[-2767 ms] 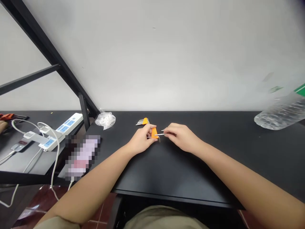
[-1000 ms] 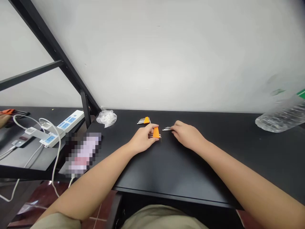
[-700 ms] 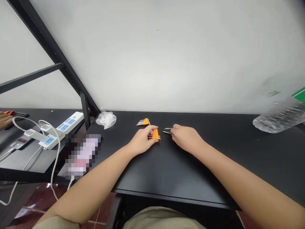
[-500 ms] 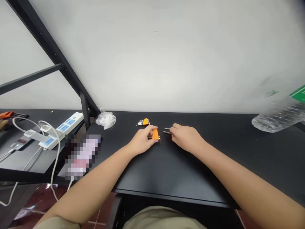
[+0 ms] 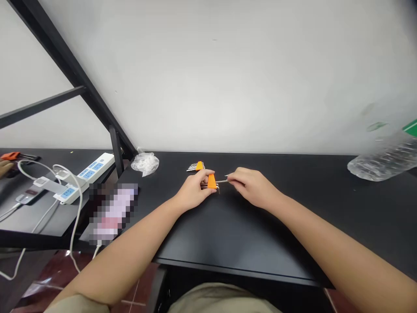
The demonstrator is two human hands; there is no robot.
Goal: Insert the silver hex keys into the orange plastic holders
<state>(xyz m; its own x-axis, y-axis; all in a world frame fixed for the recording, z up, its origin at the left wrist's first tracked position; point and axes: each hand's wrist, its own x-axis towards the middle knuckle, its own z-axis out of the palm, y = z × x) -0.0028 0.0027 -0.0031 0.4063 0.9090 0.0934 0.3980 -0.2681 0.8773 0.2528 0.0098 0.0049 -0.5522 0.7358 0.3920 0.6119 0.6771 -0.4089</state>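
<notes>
Head view: one left hand (image 5: 193, 191), fingers and thumb closed about an orange holder (image 5: 211, 181), thumb at the near end; holder sits at mid-tabletop, wide end toward the wearer, several metal keys through it, their short bent ends at its right side. One right hand (image 5: 249, 184), thumb and fingers pinching a metal key (image 5: 223, 181); the key lies roughly level and spans the gap between the hands, its left tip meeting the right edge of the holder; whether it has entered a slot cannot be told. A further thin metal tip shows at the right fingertips, mostly hidden. One second holder (image 5: 199, 165), orange, filled with keys, lying just beyond the left hand. One clear plastic bag (image 5: 145, 163), crumpled, by the far left corner of the black tabletop (image 5: 234, 243). One clear bottle (image 5: 384, 158), on its side, green label, far right. One pixelated object (image 5: 115, 213), near the left edge, white cable (image 5: 99, 246) at its near end. On the neighbouring surface at left: one white power strip (image 5: 86, 176) with plugs and cables; one orange tool set (image 5: 10, 156), another person's hand (image 5: 4, 168) beside it, grip unclear.
</notes>
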